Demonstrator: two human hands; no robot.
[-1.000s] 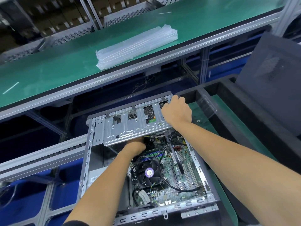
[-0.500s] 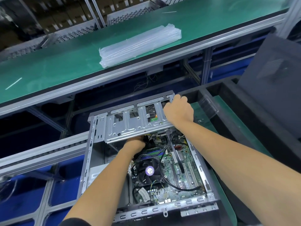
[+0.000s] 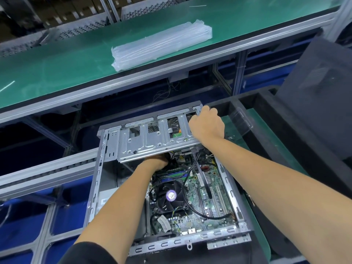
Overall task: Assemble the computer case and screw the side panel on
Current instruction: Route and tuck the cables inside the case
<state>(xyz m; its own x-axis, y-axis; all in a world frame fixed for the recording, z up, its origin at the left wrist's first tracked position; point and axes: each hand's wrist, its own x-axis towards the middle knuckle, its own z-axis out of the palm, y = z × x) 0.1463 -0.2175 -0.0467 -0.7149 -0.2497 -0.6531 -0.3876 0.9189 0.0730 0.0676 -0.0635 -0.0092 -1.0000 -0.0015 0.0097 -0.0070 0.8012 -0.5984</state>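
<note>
**Drive cage gripped, case open**

With side uncovered, computer case (image 3: 167, 187) lying flat on green mat (image 3: 255, 134), motherboard (image 3: 192, 195) and fan (image 3: 170, 195) exposed. Right hand (image 3: 206, 126) curled over far right corner of silver drive cage (image 3: 152, 143), fingers hooked round its edge. Left hand (image 3: 157, 161) reaching beneath cage's near edge, fingers hidden; grip impossible to tell. Dark side panel (image 3: 316, 88) propped upright, well right. Plastic bundle (image 3: 162, 44) on green bench (image 3: 57, 67) beyond.

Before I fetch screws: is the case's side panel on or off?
Off. The computer case lies open, motherboard and fan exposed; both hands are at the drive cage.
</note>
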